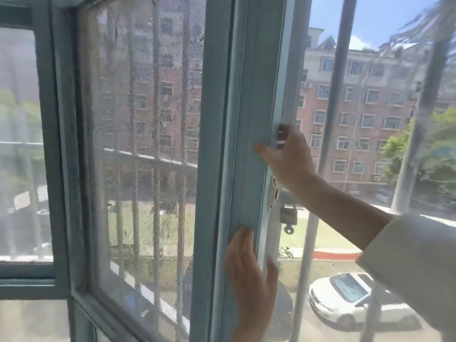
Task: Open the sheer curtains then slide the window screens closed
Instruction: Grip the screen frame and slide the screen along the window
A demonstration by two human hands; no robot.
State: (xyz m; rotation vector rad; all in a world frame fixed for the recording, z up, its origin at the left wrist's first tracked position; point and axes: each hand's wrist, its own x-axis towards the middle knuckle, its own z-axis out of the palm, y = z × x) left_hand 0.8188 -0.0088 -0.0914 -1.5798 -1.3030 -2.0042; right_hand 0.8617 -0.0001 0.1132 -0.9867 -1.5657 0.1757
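A window screen with grey mesh (pixel 143 144) in a blue-green frame fills the middle of the view. Its right upright (pixel 249 119) borders an open gap to the outside. My right hand (pixel 288 156) wraps around that upright's outer edge at mid height, thumb on the near face, fingers behind. Lower down, my left hand (pixel 249 270) lies flat against the same upright, fingers pointing up and apart. The sheer curtain (pixel 439 16) shows only as a blurred wisp at the top right corner.
Vertical security bars (pixel 338 95) stand outside the opening. A metal latch plate (pixel 273 191) and a padlock (pixel 288 215) sit just right of the upright, between my hands. A fixed glass pane (pixel 19 144) is at the left. A street with a white car lies far below.
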